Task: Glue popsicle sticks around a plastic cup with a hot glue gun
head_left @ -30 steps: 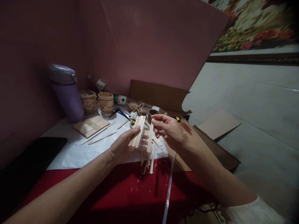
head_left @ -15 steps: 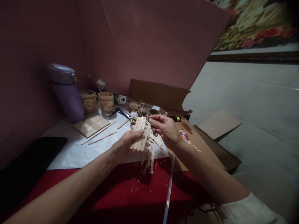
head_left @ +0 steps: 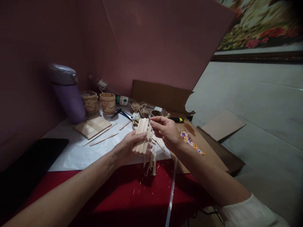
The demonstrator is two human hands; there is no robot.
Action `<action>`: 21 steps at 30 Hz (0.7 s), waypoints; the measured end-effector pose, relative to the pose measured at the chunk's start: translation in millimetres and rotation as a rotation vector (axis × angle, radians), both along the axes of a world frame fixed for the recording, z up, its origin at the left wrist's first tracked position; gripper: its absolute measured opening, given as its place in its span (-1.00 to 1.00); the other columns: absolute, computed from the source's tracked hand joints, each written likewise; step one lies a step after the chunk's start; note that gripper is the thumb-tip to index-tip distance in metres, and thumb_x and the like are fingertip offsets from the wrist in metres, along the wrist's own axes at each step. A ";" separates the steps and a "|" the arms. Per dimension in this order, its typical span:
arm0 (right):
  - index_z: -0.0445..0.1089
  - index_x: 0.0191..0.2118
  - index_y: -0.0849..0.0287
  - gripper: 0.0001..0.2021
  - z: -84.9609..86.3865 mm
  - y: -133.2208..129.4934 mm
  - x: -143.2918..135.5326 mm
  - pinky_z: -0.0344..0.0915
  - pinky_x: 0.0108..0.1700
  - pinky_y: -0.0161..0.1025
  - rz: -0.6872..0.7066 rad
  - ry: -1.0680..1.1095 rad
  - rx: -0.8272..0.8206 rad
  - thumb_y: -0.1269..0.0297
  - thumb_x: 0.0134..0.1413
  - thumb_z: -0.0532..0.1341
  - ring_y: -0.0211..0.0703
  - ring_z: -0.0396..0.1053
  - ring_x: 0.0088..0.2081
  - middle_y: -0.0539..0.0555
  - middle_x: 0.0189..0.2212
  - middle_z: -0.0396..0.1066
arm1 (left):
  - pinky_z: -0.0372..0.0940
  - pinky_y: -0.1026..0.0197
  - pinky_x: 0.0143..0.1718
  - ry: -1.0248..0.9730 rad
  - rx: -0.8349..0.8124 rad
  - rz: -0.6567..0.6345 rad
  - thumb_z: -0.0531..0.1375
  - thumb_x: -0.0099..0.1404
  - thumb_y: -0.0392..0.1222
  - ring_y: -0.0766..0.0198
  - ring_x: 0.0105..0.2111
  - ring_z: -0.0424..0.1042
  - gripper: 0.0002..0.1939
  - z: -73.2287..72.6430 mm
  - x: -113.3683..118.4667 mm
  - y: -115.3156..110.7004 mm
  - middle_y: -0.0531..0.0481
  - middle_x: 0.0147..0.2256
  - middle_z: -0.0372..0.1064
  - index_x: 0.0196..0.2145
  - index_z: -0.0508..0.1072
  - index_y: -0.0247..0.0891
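My left hand (head_left: 126,145) grips a small panel of wooden craft sticks (head_left: 141,135) laid side by side, thumb across the front. My right hand (head_left: 165,130) is closed in a pinch at the top end of the rightmost stick (head_left: 147,138), which sits slightly apart from the others. Behind the panel lie gold-handled scissors (head_left: 134,124), partly covered. Loose sticks and split pieces (head_left: 154,160) are scattered below and right of the panel, some on the red cloth.
A stack of craft sticks (head_left: 93,127) lies at left, near two decorated cups (head_left: 108,104) and a purple bottle (head_left: 69,97). Twine (head_left: 139,109), a tape roll (head_left: 156,113) and a box cutter (head_left: 176,119) lie behind. A clear glue stick (head_left: 172,192) crosses the front edge.
My right hand has shifted very slightly left, its pinch staying at the end of the outer stick. The left hand and panel have hardly moved.
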State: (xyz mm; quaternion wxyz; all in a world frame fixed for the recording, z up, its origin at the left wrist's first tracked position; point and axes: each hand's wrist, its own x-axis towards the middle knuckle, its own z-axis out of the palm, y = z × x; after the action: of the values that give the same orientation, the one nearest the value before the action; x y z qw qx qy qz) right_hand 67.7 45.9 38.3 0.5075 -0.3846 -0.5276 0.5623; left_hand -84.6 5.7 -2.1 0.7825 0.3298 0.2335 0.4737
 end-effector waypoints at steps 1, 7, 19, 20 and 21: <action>0.43 -0.35 0.24 -0.68 0.3 -0.1 -0.4 -0.12 -0.60 -0.38 0.000 -0.002 -0.001 0.20 -0.27 0.44 -0.46 0.02 -0.64 -0.15 -0.64 0.21 | 0.36 0.14 -0.36 0.009 0.011 0.000 0.32 0.16 -0.18 0.25 -0.39 0.40 -0.64 -0.4 0.0 0.1 -0.08 -0.29 0.38 -0.11 0.39 -0.32; 0.42 -0.34 0.25 -0.68 -0.2 -1.4 -2.7 -0.15 -0.60 -0.37 -0.004 0.002 0.015 0.21 -0.24 0.43 -0.46 0.00 -0.65 -0.16 -0.66 0.19 | 0.37 0.15 -0.38 0.029 0.020 -0.001 0.33 0.12 -0.22 0.26 -0.41 0.40 -0.62 0.4 0.6 0.0 -0.08 -0.31 0.39 -0.12 0.37 -0.33; 0.41 -0.35 0.23 -0.69 -1.7 -5.3 -10.5 -0.17 -0.60 -0.36 -0.072 0.008 0.005 0.20 -0.25 0.42 -0.44 -0.03 -0.64 -0.15 -0.65 0.19 | 0.36 0.15 -0.44 0.069 -0.006 0.061 0.30 0.10 -0.28 0.28 -0.49 0.37 -0.66 5.0 3.2 0.4 -0.04 -0.39 0.39 -0.16 0.36 -0.32; 0.41 -0.35 0.24 -0.69 -1.9 -5.1 -10.9 -0.17 -0.60 -0.36 -0.067 0.008 0.010 0.20 -0.25 0.42 -0.44 -0.02 -0.64 -0.14 -0.65 0.19 | 0.36 0.16 -0.45 0.083 -0.003 0.079 0.30 0.09 -0.29 0.28 -0.50 0.37 -0.68 5.3 3.3 0.6 -0.04 -0.40 0.39 -0.17 0.37 -0.33; 0.41 -0.34 0.24 -0.69 -2.2 -4.9 -11.2 -0.17 -0.60 -0.36 -0.063 0.009 0.015 0.20 -0.24 0.42 -0.44 -0.02 -0.63 -0.14 -0.64 0.20 | 0.36 0.17 -0.45 0.098 -0.001 0.096 0.29 0.08 -0.30 0.28 -0.50 0.38 -0.69 5.5 3.4 0.6 -0.05 -0.41 0.39 -0.19 0.38 -0.34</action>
State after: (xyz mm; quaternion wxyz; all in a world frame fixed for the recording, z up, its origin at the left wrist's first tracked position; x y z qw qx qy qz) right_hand 56.6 41.0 36.1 0.5302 -0.3944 -0.5173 0.5438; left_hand -81.2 6.3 3.4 0.7468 0.3406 0.2875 0.4936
